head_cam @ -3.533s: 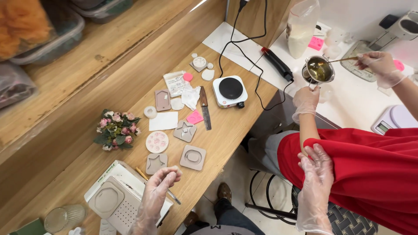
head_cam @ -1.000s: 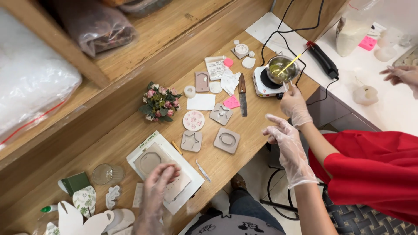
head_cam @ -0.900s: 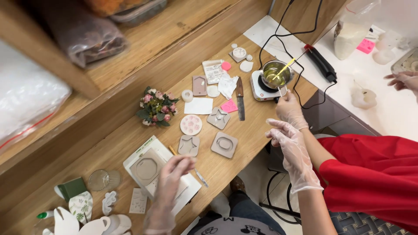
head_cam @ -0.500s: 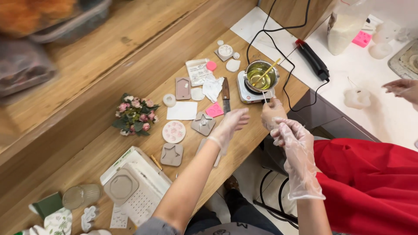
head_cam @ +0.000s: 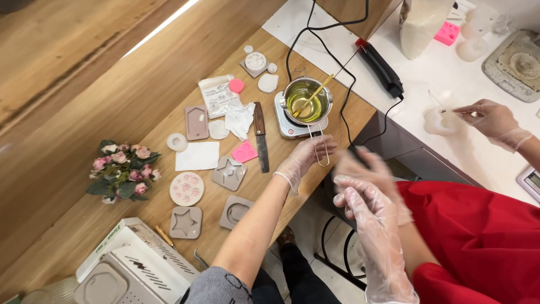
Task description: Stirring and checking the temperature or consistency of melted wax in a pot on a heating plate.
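My left hand, in a thin clear glove, reaches over the wooden table. Its fingers curl on the wire handle of a small metal pot. The pot holds yellow liquid and a wooden stick and sits on a white hot plate. My right hand, also gloved, hovers open off the table's edge and holds nothing. A co-worker in red has one blurred gloved hand just above my right hand. Their other hand is at a white mould on the white counter.
Grey silicone moulds, a knife, pink pieces, white paper and a small flower bunch lie on the table. A white box stands at the near left. Black cables and a black tool cross the counter edge.
My left hand has reached farther right, from above the pink piece to the pot's handle. The co-worker's hand has drawn back from the pot. The view has shifted closer.
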